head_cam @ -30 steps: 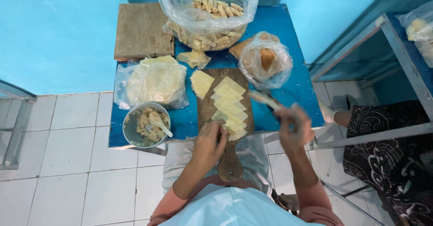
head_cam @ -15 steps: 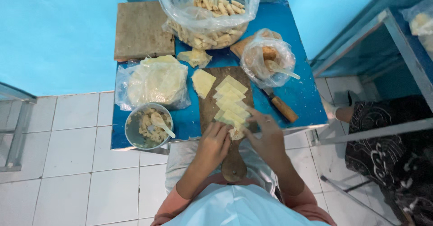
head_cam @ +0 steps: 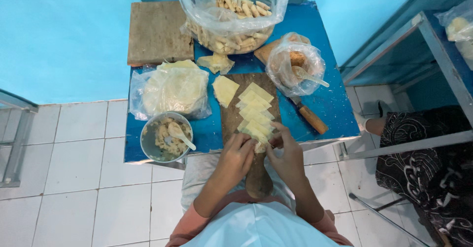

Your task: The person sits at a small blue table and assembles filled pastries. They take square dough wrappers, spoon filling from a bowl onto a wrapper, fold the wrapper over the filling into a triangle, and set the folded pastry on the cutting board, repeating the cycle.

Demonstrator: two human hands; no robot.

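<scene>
Head view: left hand (head_cam: 236, 159) and right hand (head_cam: 287, 157) meet, fingers (head_cam: 246, 141) pinching the nearest pale wrapper (head_cam: 260, 139) between them on the wooden board (head_cam: 231, 114). Knife (head_cam: 308, 115) lies beyond the right fingers; bowl (head_cam: 165, 136) sits left.

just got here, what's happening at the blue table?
A person works with both bare hands at the near end of a long wooden board on the blue table. The left hand and right hand pinch one pale wrapper square between them, at the end of a row of wrapper squares. A metal bowl of filling with a spoon sits to the left. A wooden-handled knife lies to the right. A bag of finished rolls sits at the far edge.
</scene>
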